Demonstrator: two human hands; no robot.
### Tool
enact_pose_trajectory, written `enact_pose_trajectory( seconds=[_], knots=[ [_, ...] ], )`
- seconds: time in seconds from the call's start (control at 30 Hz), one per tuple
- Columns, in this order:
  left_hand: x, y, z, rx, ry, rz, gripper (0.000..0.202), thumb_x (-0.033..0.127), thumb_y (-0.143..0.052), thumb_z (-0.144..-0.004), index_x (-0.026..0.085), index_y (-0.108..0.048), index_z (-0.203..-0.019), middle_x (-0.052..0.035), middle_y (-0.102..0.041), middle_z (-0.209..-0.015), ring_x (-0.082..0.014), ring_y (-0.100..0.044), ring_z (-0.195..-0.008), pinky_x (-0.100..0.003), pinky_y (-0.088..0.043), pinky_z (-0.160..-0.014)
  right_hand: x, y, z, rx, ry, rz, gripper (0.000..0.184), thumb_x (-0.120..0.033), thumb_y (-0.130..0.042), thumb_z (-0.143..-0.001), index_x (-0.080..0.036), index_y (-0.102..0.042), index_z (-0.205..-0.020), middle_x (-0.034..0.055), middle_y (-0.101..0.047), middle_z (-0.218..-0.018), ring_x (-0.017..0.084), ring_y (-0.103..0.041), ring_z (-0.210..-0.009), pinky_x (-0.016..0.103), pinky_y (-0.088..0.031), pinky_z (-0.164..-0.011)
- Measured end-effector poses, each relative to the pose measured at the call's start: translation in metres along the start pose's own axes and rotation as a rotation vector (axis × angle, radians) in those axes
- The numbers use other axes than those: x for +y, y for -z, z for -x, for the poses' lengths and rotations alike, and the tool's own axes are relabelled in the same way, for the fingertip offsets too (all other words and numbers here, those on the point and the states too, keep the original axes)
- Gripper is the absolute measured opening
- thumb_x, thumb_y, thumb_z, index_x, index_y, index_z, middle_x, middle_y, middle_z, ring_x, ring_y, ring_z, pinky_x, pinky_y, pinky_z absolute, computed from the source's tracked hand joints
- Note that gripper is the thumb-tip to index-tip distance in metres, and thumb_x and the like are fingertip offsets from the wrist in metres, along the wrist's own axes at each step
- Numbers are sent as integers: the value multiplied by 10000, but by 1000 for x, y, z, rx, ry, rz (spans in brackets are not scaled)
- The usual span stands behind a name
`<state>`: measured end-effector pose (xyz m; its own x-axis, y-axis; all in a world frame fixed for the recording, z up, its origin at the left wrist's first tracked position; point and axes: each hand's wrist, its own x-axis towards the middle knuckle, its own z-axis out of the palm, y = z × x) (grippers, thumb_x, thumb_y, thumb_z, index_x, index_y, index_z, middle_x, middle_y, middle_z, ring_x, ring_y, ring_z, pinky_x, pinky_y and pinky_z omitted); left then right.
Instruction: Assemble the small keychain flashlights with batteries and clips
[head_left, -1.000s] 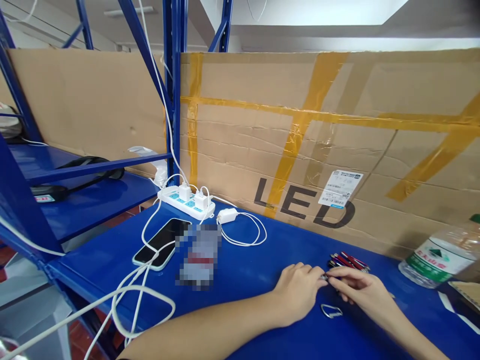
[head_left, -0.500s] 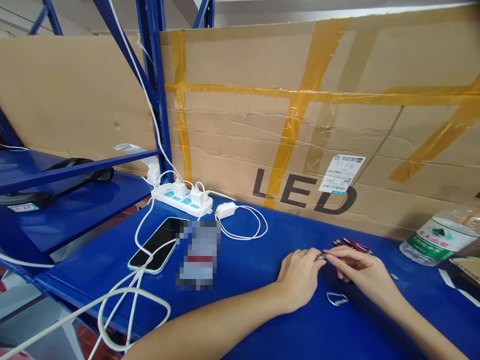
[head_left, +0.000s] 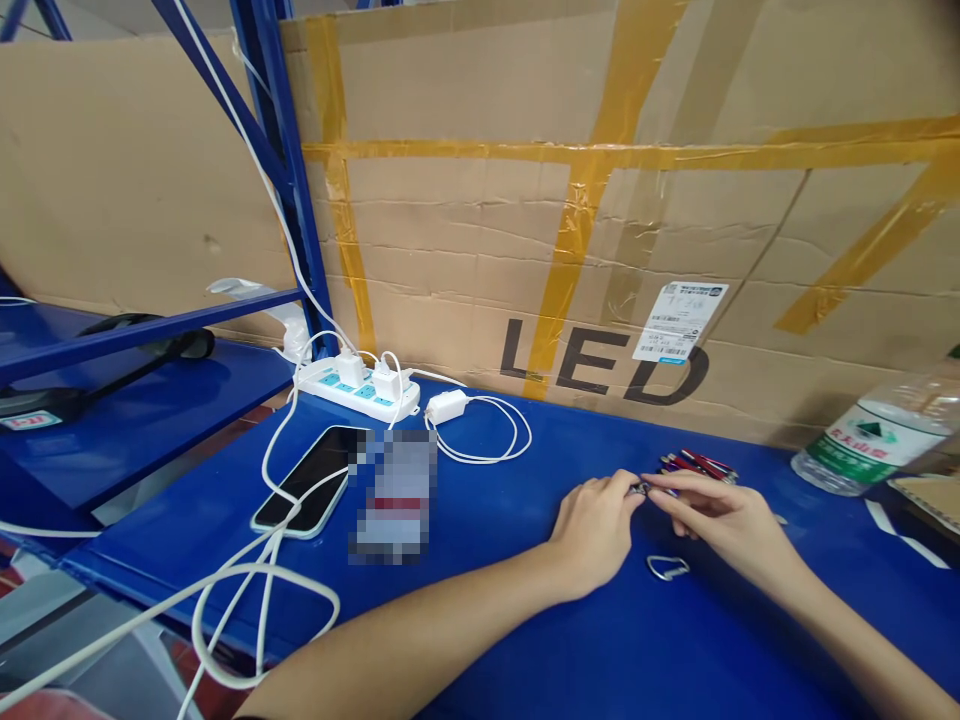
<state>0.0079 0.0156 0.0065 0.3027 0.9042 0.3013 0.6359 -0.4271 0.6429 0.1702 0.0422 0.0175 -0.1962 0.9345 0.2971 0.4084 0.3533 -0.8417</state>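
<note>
Above the blue tabletop (head_left: 480,540), my left hand (head_left: 598,530) and my right hand (head_left: 720,510) meet with fingertips pinched. Between them is a small dark metallic piece (head_left: 640,488), gripped from both sides; it is too small to name. My fingers cover most of it. A silver carabiner (head_left: 667,569) lies on the table just below the gap between my hands. Behind my right hand rests a small pile of red and dark pens (head_left: 701,465), partly hidden by the fingers.
At the left are a phone (head_left: 319,485), a blurred-out flat item (head_left: 397,497), loose white cables (head_left: 270,570) and a power strip (head_left: 364,390) with plugs. A charger (head_left: 447,405) sits nearby. A large cardboard box (head_left: 450,240) stands behind; a water bottle (head_left: 870,445) lies tilted at right.
The view has tilted down slightly, so everything sits a bit higher or further left. Both hands keep their pinch on the small piece, with only slight finger movement.
</note>
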Motion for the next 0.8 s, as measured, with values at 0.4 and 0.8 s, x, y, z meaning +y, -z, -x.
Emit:
enact_pose_trajectory(
  seconds=[0.4,0.8],
  knots=[
    [-4,-11,-3,-9,-86,41,156,184,-345,-938,167,-478,-1019,-72,-608,-999,-191,-558,-941,-315,-450,-828,3,7,-2,-103,-97,-186,336,-432,-753,-584,-148,-716,-760,28,-616,-665,68,-488,-427,202,-399,-359],
    [-4,-9,-5,-8,-175,-11,209,184,-322,-951,195,-530,-933,-18,-625,-904,-163,-582,-830,-260,-459,-723,7,14,-4,-132,-5,-287,190,-308,-794,-549,-161,-686,-600,16,-610,-681,63,-505,-411,196,-409,-352]
  ],
)
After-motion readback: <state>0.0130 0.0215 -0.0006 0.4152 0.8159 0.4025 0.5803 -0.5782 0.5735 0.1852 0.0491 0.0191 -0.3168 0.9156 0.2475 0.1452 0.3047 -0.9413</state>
